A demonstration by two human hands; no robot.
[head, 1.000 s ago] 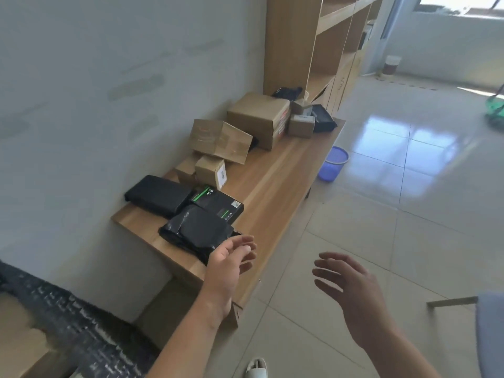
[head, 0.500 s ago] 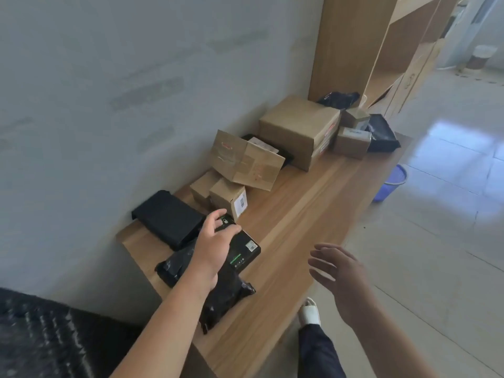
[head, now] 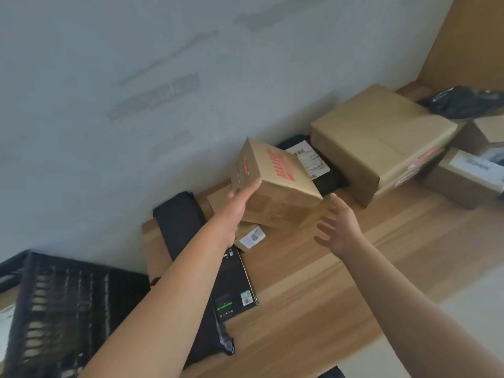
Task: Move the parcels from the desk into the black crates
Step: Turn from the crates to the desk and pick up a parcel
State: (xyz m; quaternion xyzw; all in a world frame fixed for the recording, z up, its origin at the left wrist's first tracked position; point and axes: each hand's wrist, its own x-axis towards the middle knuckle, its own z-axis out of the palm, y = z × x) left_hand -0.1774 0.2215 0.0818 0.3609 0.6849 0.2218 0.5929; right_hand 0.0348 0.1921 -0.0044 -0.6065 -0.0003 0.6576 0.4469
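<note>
Two hands: both reach over the desk toward one tilted box.
Wall (head: 136,105): pale and bare, running behind the desk.
Desk (head: 341,282): long wooden top against the wall, carrying all the parcels.
Black crate (head: 62,309): slatted, at the lower left, just beside the near end of the desk.
Big box (head: 381,137): brown cardboard, taped, flat on the desk by the wall, to the right of the tilted box.
Tilted box (head: 281,186): brown cardboard with red print, tipped up on one edge, leaning over lower boxes near the wall.
Flat black parcel (head: 180,219): lies along the wall end of the desk, partly under the left forearm.
Black printed box (head: 234,290): flat, with green marks and a label, beside the left forearm.
Black bag (head: 218,342): crumpled plastic at the near desk edge, mostly hidden by the arm.
Labelled black parcel (head: 313,162): wedged between the tilted box and the big box, white label up.
Small box (head: 249,237): cardboard with a barcode label, under the tilted box.
Left hand (head: 240,203): fingers pressed on the tilted box's left face; the grip holds that side.
Right hand (head: 338,225): fingers spread wide, grip empty, just beside the tilted box's right corner without touching it.
</note>
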